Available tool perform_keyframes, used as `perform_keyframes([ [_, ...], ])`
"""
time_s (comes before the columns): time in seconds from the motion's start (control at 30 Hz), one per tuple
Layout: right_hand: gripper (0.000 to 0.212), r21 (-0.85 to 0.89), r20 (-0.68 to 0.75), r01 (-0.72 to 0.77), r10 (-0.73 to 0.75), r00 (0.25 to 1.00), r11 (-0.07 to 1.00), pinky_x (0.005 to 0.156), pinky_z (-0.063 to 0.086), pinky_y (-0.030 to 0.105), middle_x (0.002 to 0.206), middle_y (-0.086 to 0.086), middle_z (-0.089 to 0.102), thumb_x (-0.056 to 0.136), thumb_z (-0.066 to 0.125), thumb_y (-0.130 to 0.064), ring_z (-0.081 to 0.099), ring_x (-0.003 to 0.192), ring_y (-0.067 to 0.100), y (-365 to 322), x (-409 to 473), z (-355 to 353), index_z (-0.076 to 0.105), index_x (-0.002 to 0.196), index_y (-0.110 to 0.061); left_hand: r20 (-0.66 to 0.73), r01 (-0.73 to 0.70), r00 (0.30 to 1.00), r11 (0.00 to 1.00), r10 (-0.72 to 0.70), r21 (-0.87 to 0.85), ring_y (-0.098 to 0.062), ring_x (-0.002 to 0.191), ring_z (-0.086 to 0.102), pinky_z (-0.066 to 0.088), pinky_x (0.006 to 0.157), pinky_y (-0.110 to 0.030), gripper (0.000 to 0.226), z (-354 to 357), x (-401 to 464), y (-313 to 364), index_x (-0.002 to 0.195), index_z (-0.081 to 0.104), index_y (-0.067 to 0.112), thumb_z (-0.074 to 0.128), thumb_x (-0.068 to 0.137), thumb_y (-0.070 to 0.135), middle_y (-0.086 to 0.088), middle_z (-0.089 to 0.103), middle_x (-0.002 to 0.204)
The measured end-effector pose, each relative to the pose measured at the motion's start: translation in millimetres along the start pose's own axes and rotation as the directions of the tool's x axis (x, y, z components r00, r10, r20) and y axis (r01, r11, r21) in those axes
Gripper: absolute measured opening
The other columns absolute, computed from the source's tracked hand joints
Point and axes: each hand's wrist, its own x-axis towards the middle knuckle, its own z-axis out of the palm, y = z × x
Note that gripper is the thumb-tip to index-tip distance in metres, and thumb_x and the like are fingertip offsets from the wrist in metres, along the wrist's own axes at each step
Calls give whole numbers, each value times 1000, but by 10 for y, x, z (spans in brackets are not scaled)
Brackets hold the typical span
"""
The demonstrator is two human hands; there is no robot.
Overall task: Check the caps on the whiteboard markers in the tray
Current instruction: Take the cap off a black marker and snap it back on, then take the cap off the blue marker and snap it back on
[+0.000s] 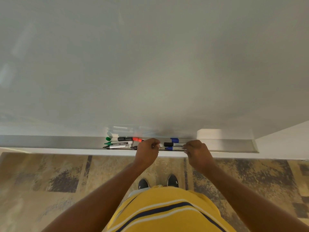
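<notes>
Yellow shirt [167,210] with navy and white stripes fills the lower edge; two dark shoes [143,183] stand on mottled carpet [50,173]. Two bare forearms reach up to one long grey metal tray [50,141] under the glossy whiteboard [150,64]. Left to right in the tray: one loose green cap [108,138], one green marker [119,143], one black marker [124,139], one red marker [138,139], then one black-capped [173,144] and two blue-capped markers [174,140]. Barrels are cylindrical, white or silver with printed labels. Left hand [147,152] fingers are curled around a white marker end [160,145]. Right hand [198,154] fingers are pinched on the barrels of the nearest blue marker [175,148] and its neighbour; exact hold cannot be told.
</notes>
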Motion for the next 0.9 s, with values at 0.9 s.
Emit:
perform_keyframes([
  [0.9, 15, 106, -170, -214, 229, 958, 971, 67, 43, 32, 89, 10, 64, 81, 67, 0, 52, 78, 22, 154, -528, -367, 67, 95, -6, 387, -465, 885, 449, 260, 763, -28, 77, 70, 58, 76, -38, 13, 432, 423, 453, 94, 72, 13, 62, 85, 15, -8, 74, 85],
])
